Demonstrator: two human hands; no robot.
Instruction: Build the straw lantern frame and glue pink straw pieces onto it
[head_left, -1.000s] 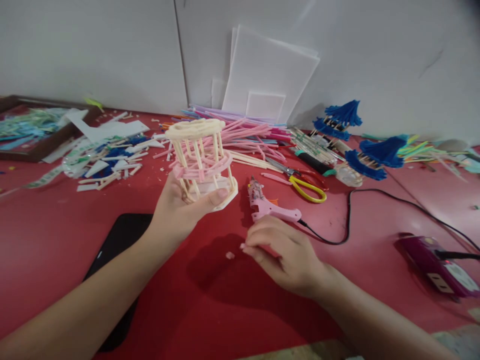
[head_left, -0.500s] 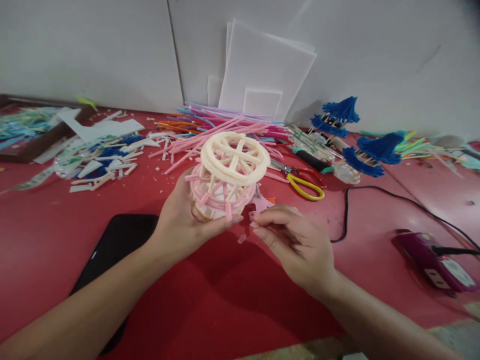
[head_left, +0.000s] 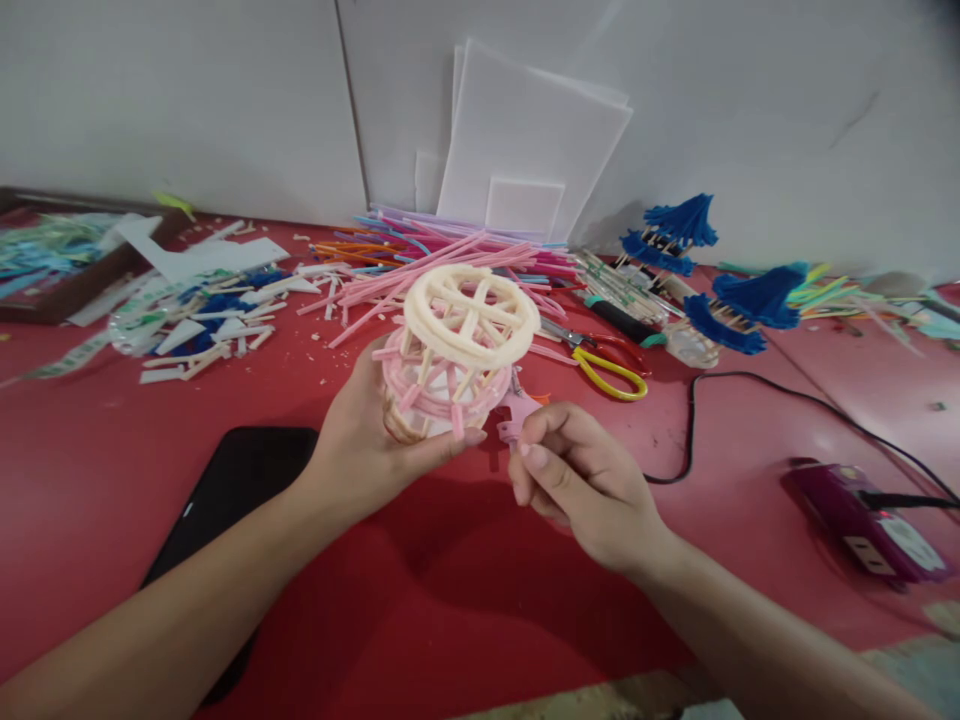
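Note:
My left hand [head_left: 360,450] is closed round the base of a small cage-like model [head_left: 457,350] built from cream and pink straws. It is tilted so that its round cream top with crossed spokes faces me. My right hand [head_left: 577,480] hovers just right of the model, above the red table [head_left: 420,600]. Its fingers are curled into a pinch at the model's lower edge, and I cannot make out what they hold. A pink glue gun [head_left: 517,412] lies behind my right fingers, mostly hidden.
A black phone [head_left: 225,490] lies under my left forearm. Yellow-handled scissors [head_left: 607,370], a straw pile [head_left: 450,255], cut scraps [head_left: 202,310], blue tasselled models [head_left: 720,300], white sheets [head_left: 525,140] and a tray [head_left: 45,290] line the back. A cable [head_left: 720,385] runs to a purple power strip [head_left: 862,515].
My left hand tipped the model from upright until its top faces me. My right hand rose off the table toward the model and closed its fingers into a pinch.

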